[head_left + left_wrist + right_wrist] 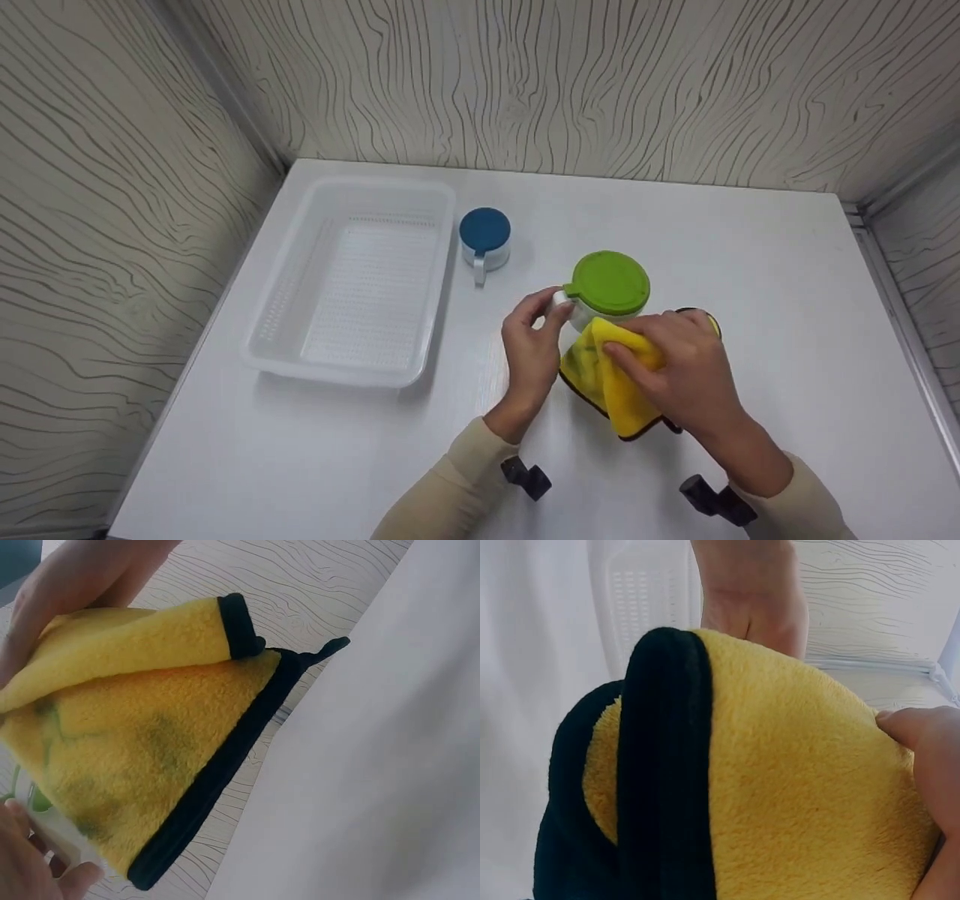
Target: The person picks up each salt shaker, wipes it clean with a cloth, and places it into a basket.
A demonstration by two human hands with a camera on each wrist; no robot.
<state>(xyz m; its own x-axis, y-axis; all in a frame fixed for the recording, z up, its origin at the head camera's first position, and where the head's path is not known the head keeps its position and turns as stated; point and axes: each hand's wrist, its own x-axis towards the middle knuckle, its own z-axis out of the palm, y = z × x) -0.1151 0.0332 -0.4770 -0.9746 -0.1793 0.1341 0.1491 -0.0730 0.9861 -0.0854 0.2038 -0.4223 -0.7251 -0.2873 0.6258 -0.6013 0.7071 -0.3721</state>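
A clear jar with a green lid (611,283) stands right of the table's middle in the head view. My left hand (531,337) pinches its white handle (562,301) between thumb and fingers. In my right hand (686,364) is a bunched yellow cloth (630,394) with dark edging, held against the jar's near side. The cloth hides much of the jar's body. Greenish stains mark the cloth (150,742) in the left wrist view. The right wrist view shows the thumb (922,739) pressing on the cloth.
Left on the white table (300,465) stands a white perforated plastic basket (424,330). A smaller jar with a blue lid (485,229) is beside the basket's right rim, its handle facing me. Wood-patterned panels (525,90) close off the back and sides.
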